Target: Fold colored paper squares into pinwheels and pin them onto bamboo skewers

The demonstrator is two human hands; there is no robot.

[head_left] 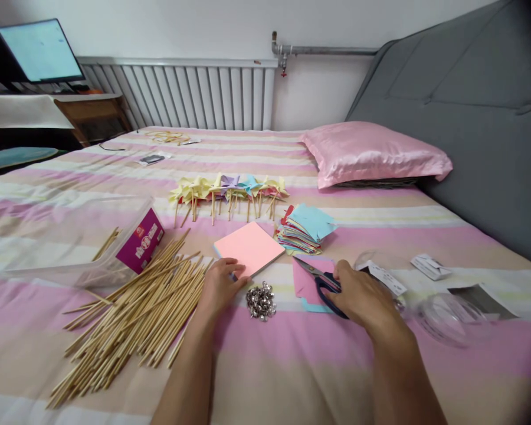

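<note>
My left hand [222, 287] rests at the near left corner of a square stack of pink paper [253, 245], fingers and thumb apart on it. My right hand [358, 293] is closed around the handles of dark-handled scissors [323, 279]. The scissor blades point away to the left, over a few pink and blue paper sheets [304, 289]. Between my hands lies a small heap of silver metal pins or bells [261, 301]; their exact kind is too small to tell. Behind the scissors sits a pile of cut coloured paper pieces [304, 227].
Many wooden sticks [146, 319] spread out on the left beside a clear plastic box [84, 271]. Several paper pinwheels [230, 189] lie in a row farther back. Clear round containers [454, 319] and a small white packet [430, 267] lie right. A pink pillow [371, 150] is behind.
</note>
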